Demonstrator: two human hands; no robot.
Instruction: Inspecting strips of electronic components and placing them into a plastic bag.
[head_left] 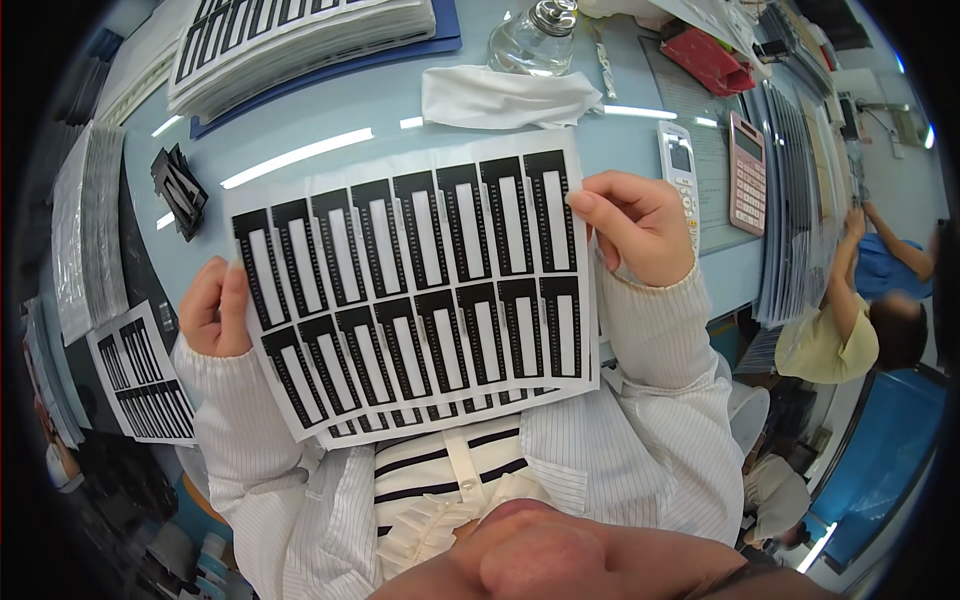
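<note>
I hold a white, slightly bowed sheet (447, 286) up in front of my chest, over the near edge of the table, with my left hand (216, 308) pinching its left edge between thumb and curled fingers and my right hand (640, 228) pinching its right edge near the upper corner, thumb on the front face. The sheet is thin and smooth, printed or laid with two rows of upright black rectangles, each framing a slim pale window and edged with fine light marks; I cannot tell whether these are loose pieces or part of the surface. Below its lower edge peeks another patterned layer. My cuffs (655, 312) are ribbed knit, the sleeves soft, off-white and finely striped. On the glossy pale table (330, 140) beyond, a crumpled white cloth (505, 98) lies before a rounded clear glass bottle (532, 42) with a shiny metal top. To the far left, a thick stack of similar sheets (305, 62) rests on a flat blue board (447, 27), and a small loose heap of flat black pieces (180, 192) lies nearer me. Just beyond my right hand are a slim white handset (679, 160) with a small screen and a boxy pink calculator (747, 172); a creased red pouch (708, 62) sits farther back.
</note>
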